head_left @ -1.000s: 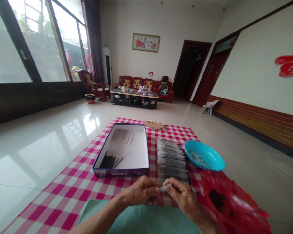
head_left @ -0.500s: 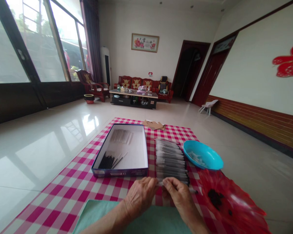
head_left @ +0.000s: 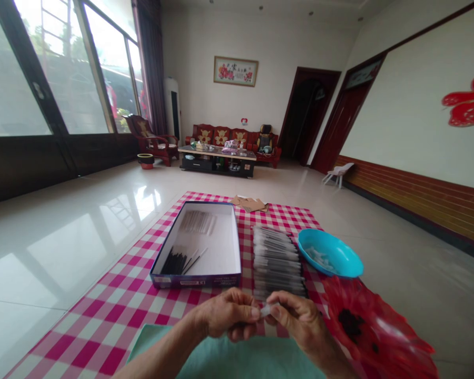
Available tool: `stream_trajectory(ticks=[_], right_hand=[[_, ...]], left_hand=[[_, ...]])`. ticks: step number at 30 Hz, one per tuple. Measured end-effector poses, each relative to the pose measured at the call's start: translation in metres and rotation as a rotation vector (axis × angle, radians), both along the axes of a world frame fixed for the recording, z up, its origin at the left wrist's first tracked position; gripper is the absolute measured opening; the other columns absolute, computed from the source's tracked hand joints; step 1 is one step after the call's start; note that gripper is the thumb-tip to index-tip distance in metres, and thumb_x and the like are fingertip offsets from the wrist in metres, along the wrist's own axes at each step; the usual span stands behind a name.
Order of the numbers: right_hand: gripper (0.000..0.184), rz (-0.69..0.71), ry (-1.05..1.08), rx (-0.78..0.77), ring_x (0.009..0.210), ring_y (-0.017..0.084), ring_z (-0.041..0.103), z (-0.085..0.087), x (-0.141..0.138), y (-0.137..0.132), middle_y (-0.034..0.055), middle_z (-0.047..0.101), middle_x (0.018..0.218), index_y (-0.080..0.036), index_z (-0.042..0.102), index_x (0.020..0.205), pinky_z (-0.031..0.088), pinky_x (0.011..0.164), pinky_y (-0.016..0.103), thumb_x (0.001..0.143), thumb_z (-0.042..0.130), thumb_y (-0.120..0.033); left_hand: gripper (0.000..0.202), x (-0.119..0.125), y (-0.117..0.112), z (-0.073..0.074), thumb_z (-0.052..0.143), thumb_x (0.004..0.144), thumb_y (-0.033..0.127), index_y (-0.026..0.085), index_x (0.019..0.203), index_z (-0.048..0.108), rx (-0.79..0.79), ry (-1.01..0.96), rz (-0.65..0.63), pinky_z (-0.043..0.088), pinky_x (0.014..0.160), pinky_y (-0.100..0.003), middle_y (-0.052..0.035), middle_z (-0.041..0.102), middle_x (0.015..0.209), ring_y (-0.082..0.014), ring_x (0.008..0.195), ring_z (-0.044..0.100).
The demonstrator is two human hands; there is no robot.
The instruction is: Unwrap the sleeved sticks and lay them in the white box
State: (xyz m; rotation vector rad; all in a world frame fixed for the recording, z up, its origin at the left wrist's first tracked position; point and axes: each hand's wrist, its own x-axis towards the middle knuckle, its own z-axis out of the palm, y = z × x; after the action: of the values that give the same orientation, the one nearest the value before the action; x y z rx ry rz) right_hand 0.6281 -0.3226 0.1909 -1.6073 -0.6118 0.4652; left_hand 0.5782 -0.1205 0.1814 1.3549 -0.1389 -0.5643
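My left hand [head_left: 235, 314] and my right hand [head_left: 294, 318] meet over the near part of the cloth, fingers closed in a pinch. Between their fingertips shows the whitish translucent end of a pen [head_left: 265, 310]; its remainder is hidden by my right hand. Just beyond lies a row of assembled pens [head_left: 277, 260], clear with dark cores. To the left, a shallow box [head_left: 221, 247] holds clear pen barrels [head_left: 199, 222] and black refills [head_left: 174, 261]. A blue bowl [head_left: 345, 258] at right contains translucent white caps [head_left: 319, 258].
A red petal-edged dish [head_left: 395, 337] with small black pieces [head_left: 351, 322] sits at the right front. Under my forearms is a green cloth [head_left: 229, 358] on the pink checked tablecloth [head_left: 114, 300]. Cardboard pieces [head_left: 250, 203] lie at the far edge.
My hands have shifted slightly, the right one turning and moving rightward. More of the translucent end shows between the fingers. The dark pen end earlier visible right of my right hand is now hidden.
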Motion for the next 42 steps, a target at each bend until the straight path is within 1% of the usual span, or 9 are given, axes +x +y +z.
stream_trajectory(ticks=[4, 10, 16, 19, 26, 31, 34, 39, 42], right_hand=[[0.024, -0.057, 0.032, 0.029, 0.066, 0.016, 0.061, 0.0, 0.0, 0.003, 0.0022, 0.065, 0.071, -0.017, 0.063, 0.091, 0.05, 0.064, 0.027, 0.08, 0.061, -0.038], [0.036, -0.24, 0.134, -0.013, 0.051, 0.013, 0.055, -0.008, -0.002, 0.018, 0.0005, 0.061, 0.059, -0.016, 0.063, 0.081, 0.045, 0.048, 0.023, 0.076, 0.06, -0.051], [0.035, -0.327, 0.245, 0.011, 0.057, 0.015, 0.058, -0.017, -0.002, 0.022, 0.0013, 0.064, 0.062, -0.016, 0.066, 0.078, 0.049, 0.054, 0.025, 0.067, 0.069, -0.049], [0.031, -0.291, 0.212, 0.042, 0.06, 0.015, 0.059, -0.021, 0.002, 0.016, 0.001, 0.065, 0.066, -0.017, 0.066, 0.082, 0.051, 0.059, 0.026, 0.069, 0.069, -0.045], [0.025, -0.124, 0.007, -0.045, 0.059, 0.015, 0.058, 0.018, -0.004, 0.001, -0.0001, 0.063, 0.062, -0.018, 0.066, 0.078, 0.048, 0.055, 0.023, 0.069, 0.07, -0.041], [0.02, -0.017, -0.102, -0.074, 0.059, 0.014, 0.055, 0.034, -0.008, -0.001, -0.0009, 0.06, 0.061, -0.019, 0.066, 0.075, 0.045, 0.055, 0.022, 0.072, 0.067, -0.039], [0.026, -0.105, -0.02, -0.04, 0.057, 0.015, 0.055, 0.018, -0.002, 0.001, -0.0004, 0.059, 0.059, -0.018, 0.064, 0.079, 0.046, 0.055, 0.025, 0.073, 0.066, -0.043], [0.028, -0.233, 0.065, 0.008, 0.053, 0.012, 0.051, -0.006, 0.003, 0.011, -0.0008, 0.056, 0.06, -0.016, 0.062, 0.078, 0.045, 0.053, 0.024, 0.076, 0.063, -0.044], [0.028, -0.245, 0.067, 0.022, 0.055, 0.012, 0.052, -0.005, 0.001, 0.012, -0.0006, 0.058, 0.061, -0.016, 0.063, 0.078, 0.046, 0.054, 0.024, 0.076, 0.062, -0.044]], left_hand=[[0.033, 0.0, -0.005, 0.0, 0.053, 0.079, 0.047, 0.013, 0.077, 0.057, 0.07, -0.128, 0.05, 0.026, 0.037, -0.018, 0.0031, 0.052, 0.055, -0.0049, 0.037, 0.038], [0.016, -0.004, -0.024, -0.014, 0.046, 0.085, 0.021, 0.016, 0.072, 0.053, 0.785, -0.77, 0.458, 0.031, 0.052, -0.02, 0.0013, 0.053, 0.061, -0.0087, 0.055, 0.048], [0.015, -0.011, -0.026, -0.021, 0.04, 0.086, 0.012, 0.017, 0.079, 0.052, 1.24, -1.033, 0.407, 0.034, 0.055, -0.023, -0.0036, 0.058, 0.072, -0.0154, 0.066, 0.053], [0.017, -0.011, -0.024, -0.012, 0.038, 0.087, 0.015, 0.017, 0.08, 0.053, 1.1, -0.965, 0.393, 0.034, 0.056, -0.023, -0.0033, 0.058, 0.071, -0.0136, 0.064, 0.052], [0.029, 0.0, -0.009, 0.007, 0.055, 0.077, 0.043, 0.015, 0.074, 0.055, 0.114, -0.13, 0.054, 0.029, 0.038, -0.019, 0.0026, 0.054, 0.054, -0.0056, 0.037, 0.039], [0.035, 0.001, -0.004, 0.008, 0.058, 0.072, 0.049, 0.015, 0.074, 0.054, -0.029, 0.034, -0.068, 0.025, 0.032, -0.018, 0.0027, 0.053, 0.052, -0.0052, 0.032, 0.036], [0.03, -0.003, -0.01, 0.008, 0.051, 0.081, 0.044, 0.015, 0.088, 0.056, 0.221, -0.271, 0.043, 0.031, 0.04, -0.018, 0.0024, 0.054, 0.057, -0.007, 0.041, 0.042], [0.016, -0.009, -0.024, -0.001, 0.041, 0.088, 0.019, 0.017, 0.087, 0.057, 1.033, -0.903, 0.373, 0.035, 0.058, -0.023, -0.0044, 0.056, 0.078, -0.0144, 0.069, 0.05], [0.021, -0.01, -0.027, -0.002, 0.037, 0.09, 0.018, 0.018, 0.089, 0.058, 1.114, -0.96, 0.419, 0.035, 0.06, -0.024, -0.0052, 0.056, 0.08, -0.0155, 0.071, 0.049]])
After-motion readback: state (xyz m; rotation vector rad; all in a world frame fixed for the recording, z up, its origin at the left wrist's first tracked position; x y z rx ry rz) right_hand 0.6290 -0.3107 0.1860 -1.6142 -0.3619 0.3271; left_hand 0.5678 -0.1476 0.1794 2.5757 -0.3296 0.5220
